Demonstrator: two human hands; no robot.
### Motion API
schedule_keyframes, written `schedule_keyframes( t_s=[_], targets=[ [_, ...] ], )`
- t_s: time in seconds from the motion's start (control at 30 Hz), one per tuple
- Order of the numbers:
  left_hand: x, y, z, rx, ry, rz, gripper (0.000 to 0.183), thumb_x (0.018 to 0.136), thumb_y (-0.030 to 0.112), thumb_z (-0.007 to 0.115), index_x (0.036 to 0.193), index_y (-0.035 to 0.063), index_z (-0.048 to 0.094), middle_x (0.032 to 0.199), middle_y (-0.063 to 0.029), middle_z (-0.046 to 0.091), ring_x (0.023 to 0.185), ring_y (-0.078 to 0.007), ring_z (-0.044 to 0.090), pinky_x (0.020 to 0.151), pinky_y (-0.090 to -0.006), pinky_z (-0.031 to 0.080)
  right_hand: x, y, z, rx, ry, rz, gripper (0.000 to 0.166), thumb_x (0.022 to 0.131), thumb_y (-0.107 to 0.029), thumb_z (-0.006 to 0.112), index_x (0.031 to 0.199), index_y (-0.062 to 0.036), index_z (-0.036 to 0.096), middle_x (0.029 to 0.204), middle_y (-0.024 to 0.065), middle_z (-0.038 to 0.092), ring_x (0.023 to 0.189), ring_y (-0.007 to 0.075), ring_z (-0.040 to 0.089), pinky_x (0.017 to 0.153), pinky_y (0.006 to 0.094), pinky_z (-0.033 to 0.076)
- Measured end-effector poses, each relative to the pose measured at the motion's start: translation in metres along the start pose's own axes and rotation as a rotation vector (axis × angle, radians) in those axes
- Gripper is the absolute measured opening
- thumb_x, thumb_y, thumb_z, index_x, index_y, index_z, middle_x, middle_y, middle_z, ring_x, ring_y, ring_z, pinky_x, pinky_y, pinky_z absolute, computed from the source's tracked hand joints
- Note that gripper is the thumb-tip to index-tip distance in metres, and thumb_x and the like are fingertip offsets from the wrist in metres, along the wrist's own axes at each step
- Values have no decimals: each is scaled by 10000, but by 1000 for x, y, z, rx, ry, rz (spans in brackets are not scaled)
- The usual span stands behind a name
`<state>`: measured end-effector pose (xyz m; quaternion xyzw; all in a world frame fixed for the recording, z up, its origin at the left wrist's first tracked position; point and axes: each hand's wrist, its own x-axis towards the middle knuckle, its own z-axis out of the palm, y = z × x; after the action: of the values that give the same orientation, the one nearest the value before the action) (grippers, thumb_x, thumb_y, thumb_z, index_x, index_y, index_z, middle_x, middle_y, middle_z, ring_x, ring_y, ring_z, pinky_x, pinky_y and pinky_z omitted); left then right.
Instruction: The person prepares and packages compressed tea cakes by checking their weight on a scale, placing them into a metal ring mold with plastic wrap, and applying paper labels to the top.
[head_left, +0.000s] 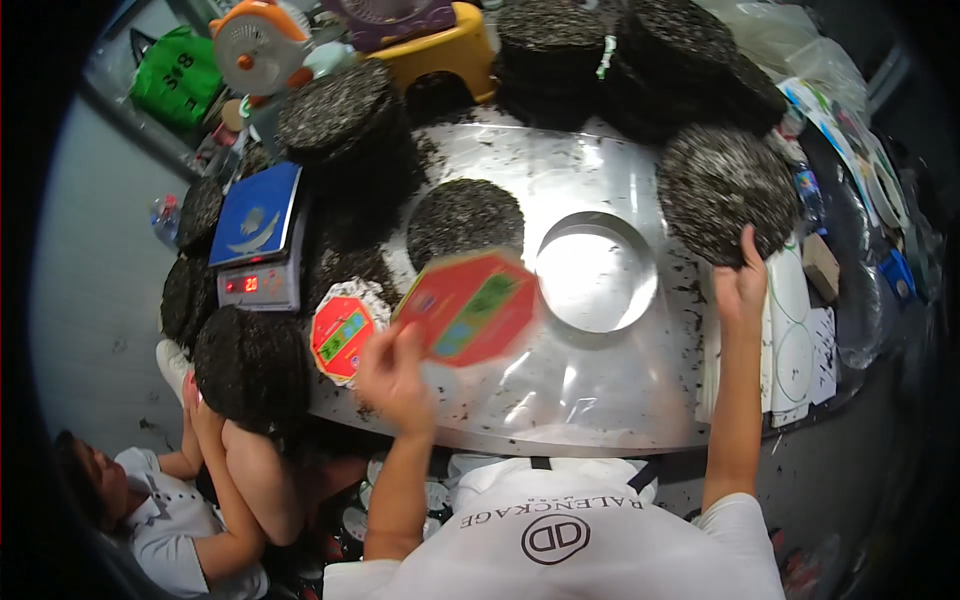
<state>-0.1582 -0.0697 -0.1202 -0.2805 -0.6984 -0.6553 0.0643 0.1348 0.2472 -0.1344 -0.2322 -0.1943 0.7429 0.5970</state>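
Observation:
My left hand (397, 379) holds a red octagonal printed card (472, 307), blurred, above the metal table (480, 412). A smaller red octagonal label on crumpled white paper (341, 337) lies just left of that hand. In my right hand (741, 281) is a dark round pressed cake of dried leaf-like material (727, 195), raised at the table's right side. Between the hands stands an open metal ring (596, 271) on the table. Behind the card a similar flat dark disc (466, 221) lies on the metal, partly covered by the card.
A digital scale (259, 285) with a blue plate stands left, beside tall stacks of dark discs (337, 112). More stacks (551, 60), a yellow plastic stool (442, 52) and an orange fan (259, 52) line the back. White papers (791, 352) lie right. A person (172, 517) sits lower left.

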Motion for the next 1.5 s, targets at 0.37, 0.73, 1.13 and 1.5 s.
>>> schedule_keyframes(
  t_s=[0.37, 0.73, 1.13, 1.5],
  targets=[
    [45, -23, -35, 823, -84, 949, 112, 872, -11, 670, 983, -30, 679, 940, -180, 689, 841, -348, 685, 737, -377, 561, -59, -60, -71, 47, 196, -272, 447, 1017, -118, 574, 1431, 18, 472, 1447, 151, 520, 1293, 279, 534, 1109, 421, 456],
    [15, -99, -139, 841, -651, 361, 332, 799, 102, 773, 1054, -7, 590, 991, -170, 591, 929, -371, 588, 812, -432, 493, -71, 1, -30, -32, 90, -10, 448, 1048, -180, 527, 1412, 72, 463, 1411, 167, 545, 1282, 273, 536, 1129, 410, 413],
    [26, -95, -122, 694, -508, 237, 358, 710, 167, 859, 897, 8, 599, 858, -136, 608, 825, -340, 597, 726, -425, 487, -89, 20, -16, -87, 69, 4, 445, 1044, -164, 532, 1416, 70, 464, 1429, 167, 533, 1298, 271, 523, 1140, 426, 404],
    [12, -112, -117, 820, -345, 430, 427, 674, 156, 876, 985, 18, 618, 944, -159, 632, 851, -363, 630, 747, -429, 517, -91, 18, -20, -62, 133, 25, 458, 1042, -156, 532, 1434, 64, 444, 1451, 184, 509, 1322, 308, 505, 1147, 465, 397]
  ],
)
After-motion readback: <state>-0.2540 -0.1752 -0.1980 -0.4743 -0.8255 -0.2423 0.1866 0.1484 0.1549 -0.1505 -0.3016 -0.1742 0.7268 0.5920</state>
